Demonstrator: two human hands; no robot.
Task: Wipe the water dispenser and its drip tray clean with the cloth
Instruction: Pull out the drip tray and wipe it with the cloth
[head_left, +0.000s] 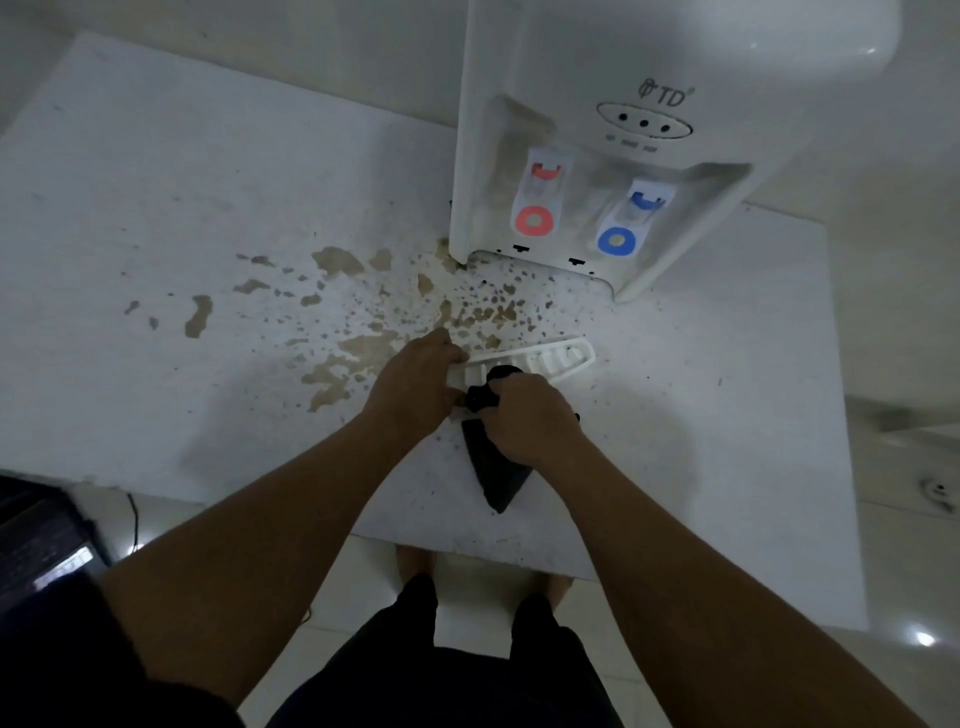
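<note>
A white water dispenser (613, 156) stands at the back of a white table (156, 260), with a red tap (537, 200) and a blue tap (626, 223). The white slotted drip tray (558, 358) is out of the dispenser and lies on the table in front of it. My left hand (415, 387) grips the tray's left end. My right hand (527, 415) presses a black cloth (496, 467) onto the tray's near part; a corner of the cloth hangs toward me.
Brown stains and specks (353, 343) cover the table between the dispenser and the tray and spread left. The table's near edge (467, 551) runs just below my forearms. A dark object (41, 540) sits on the floor at lower left.
</note>
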